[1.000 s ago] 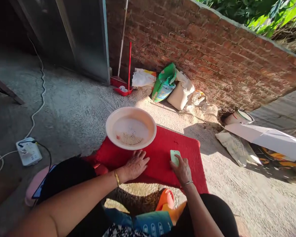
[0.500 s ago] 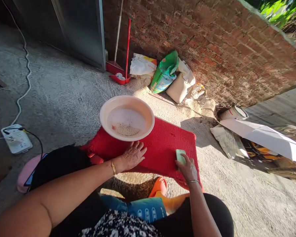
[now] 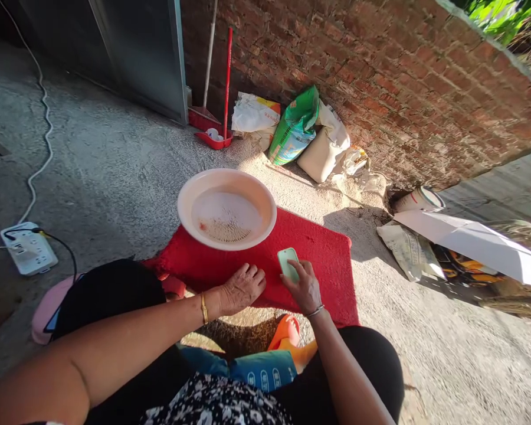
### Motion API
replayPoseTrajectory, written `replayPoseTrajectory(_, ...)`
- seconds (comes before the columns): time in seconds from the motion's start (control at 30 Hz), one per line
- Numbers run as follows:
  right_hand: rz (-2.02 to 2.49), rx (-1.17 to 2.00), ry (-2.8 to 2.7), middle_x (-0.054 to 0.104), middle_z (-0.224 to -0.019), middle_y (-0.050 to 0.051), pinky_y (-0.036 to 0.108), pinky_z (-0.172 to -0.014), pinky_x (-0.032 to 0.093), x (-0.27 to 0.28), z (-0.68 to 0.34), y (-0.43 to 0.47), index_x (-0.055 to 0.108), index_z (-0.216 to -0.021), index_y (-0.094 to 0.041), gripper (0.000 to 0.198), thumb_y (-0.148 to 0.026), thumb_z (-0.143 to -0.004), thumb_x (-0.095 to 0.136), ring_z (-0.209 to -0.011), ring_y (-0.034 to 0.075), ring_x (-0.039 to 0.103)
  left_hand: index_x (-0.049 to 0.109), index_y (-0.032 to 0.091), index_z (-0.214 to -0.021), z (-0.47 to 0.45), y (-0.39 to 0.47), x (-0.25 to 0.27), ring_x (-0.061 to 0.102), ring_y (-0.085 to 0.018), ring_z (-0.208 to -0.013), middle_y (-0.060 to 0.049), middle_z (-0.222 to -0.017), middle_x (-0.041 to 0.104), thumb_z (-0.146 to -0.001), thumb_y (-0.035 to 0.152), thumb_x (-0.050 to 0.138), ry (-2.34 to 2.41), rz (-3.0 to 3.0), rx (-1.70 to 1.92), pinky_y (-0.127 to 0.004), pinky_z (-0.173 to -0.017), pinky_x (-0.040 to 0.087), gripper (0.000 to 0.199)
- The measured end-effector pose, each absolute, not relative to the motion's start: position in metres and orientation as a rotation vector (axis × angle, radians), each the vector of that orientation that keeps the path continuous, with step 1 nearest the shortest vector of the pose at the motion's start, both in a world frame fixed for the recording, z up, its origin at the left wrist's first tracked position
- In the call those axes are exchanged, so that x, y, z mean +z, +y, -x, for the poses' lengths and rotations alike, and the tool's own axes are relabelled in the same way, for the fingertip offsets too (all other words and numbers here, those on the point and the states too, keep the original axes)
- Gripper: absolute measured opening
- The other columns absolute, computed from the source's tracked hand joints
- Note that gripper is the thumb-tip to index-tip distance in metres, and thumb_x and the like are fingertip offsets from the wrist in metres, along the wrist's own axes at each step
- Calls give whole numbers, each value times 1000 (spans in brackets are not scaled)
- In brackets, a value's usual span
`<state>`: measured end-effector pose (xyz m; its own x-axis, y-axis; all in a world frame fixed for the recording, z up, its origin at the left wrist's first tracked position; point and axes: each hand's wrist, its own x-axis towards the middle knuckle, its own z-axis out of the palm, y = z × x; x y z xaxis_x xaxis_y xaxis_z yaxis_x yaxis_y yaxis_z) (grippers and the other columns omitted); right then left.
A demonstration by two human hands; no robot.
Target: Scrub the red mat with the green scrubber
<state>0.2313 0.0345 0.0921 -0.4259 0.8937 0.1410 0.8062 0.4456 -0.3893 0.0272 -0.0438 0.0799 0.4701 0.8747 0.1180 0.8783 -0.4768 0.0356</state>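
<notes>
My right hand (image 3: 307, 288) grips a flat, pale green oblong with rounded corners (image 3: 288, 263), about palm-sized; its exact kind I cannot make out. Thumb and fingers hold it by its near end, just over a red fuzzy cloth (image 3: 327, 260). Palm down on the same cloth lies my left hand (image 3: 244, 287), its fingers slightly bent and holding nothing. Beyond it, a pale pink basin (image 3: 226, 242) stands on the cloth, with small grain-like spots and a reddish mark on its bottom.
A white power strip (image 3: 28, 248) with cords lies on the concrete floor at left. Along the brick wall (image 3: 407, 77) stand a red dustpan (image 3: 215, 139), a green sack (image 3: 293, 133) and a beige sack (image 3: 321, 154). A white board (image 3: 473, 243) lies at right.
My right hand has moved left across the cloth with the pale green oblong, closer to my left hand. My left hand has drawn slightly back from the basin, its fingers more bent.
</notes>
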Motion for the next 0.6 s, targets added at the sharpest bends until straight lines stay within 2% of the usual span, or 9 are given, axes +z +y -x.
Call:
replayPoseTrajectory(0.1, 1287, 359, -2535, 52, -118, 10, 33, -90, 43, 84, -207, 32, 60, -117, -24, 36, -39, -85, 55, -105, 20, 52, 57, 10, -111, -29, -48, 85, 51, -25, -98, -14, -105, 58, -92, 13, 30, -1555, 2679, -165, -41, -82, 37, 33)
replayPoseTrajectory(0.2, 1323, 288, -2559, 52, -118, 12, 36, -92, 42, 83, -207, 41, 61, -117, -21, 36, -39, -86, 55, -106, 22, 51, 57, 12, -111, -27, -49, 90, 50, -24, -100, -13, -106, 58, -93, 13, 31, -1561, 2708, -173, -41, -82, 37, 32)
replayPoseTrajectory(0.37, 1742, 169, -2388, 52, -113, 14, 37, -89, 42, 88, -254, 65, 61, -118, -17, 42, -41, -85, 54, -103, 23, 52, 59, 13, -103, -28, -52, 91, 52, -23, -95, -12, -101, 58, -91, 13, 36, -1499, 2698, -146, -40, -78, 37, 26)
replayPoseTrajectory(0.5, 2187, 142, -2029, 54, -106, 13, 36, -82, 43, 93, -302, 70, 58, -122, -18, 50, -49, -83, 52, -96, 25, 55, 58, 14, -85, -33, -59, 82, 53, -22, -80, -9, -85, 59, -86, 12, 45, -1336, 2708, -245, -38, -70, 37, 13)
replayPoseTrajectory(0.6, 2259, 196, -1853, 54, -107, 12, 36, -79, 44, 92, -316, 60, 57, -123, -20, 55, -54, -81, 50, -93, 24, 56, 57, 16, -79, -31, -60, 87, 52, -19, -69, -6, -74, 57, -85, 13, 49, -1133, 2753, -396, -35, -64, 36, 10)
